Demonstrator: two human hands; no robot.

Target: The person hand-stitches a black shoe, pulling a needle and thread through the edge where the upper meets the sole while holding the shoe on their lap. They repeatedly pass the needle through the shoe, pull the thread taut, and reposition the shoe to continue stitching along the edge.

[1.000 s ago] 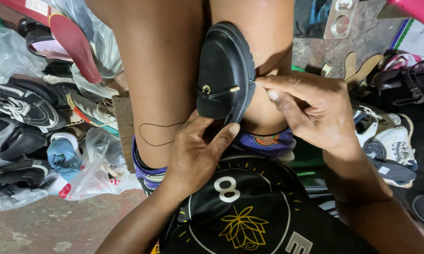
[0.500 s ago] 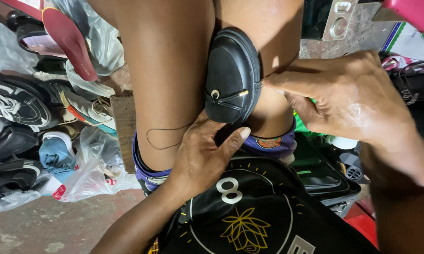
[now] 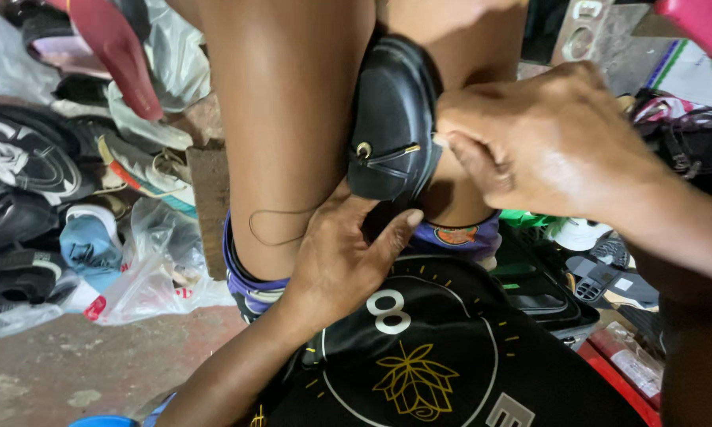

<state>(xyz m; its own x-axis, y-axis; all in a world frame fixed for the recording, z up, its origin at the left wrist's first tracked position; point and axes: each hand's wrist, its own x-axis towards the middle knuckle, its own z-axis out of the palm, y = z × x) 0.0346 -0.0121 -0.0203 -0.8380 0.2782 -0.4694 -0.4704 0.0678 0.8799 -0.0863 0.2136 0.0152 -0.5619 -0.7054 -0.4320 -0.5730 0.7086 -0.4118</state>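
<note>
A black leather shoe (image 3: 391, 119) is clamped sole-outward between my two bare knees. My left hand (image 3: 336, 261) cups its lower end from below, with the thumb against the leather. My right hand (image 3: 546, 138) reaches in from the right, its fingertips pinched on a small pale needle-like piece (image 3: 438, 141) at the shoe's right rim. A thin dark thread (image 3: 273, 231) loops across my left thigh. A metal eyelet with a short lace shows on the shoe's side.
A heap of worn shoes and sandals (image 3: 32, 182) and clear plastic bags (image 3: 146, 269) lies at the left on the concrete floor (image 3: 79, 364). A red sandal sole (image 3: 115, 47) sticks up at the top left. More footwear and a dark case (image 3: 546, 292) lie at the right.
My right hand has closed in on the shoe's right rim and now pinches there. My left hand stays under the shoe. The shoe has shifted slightly right in view.
</note>
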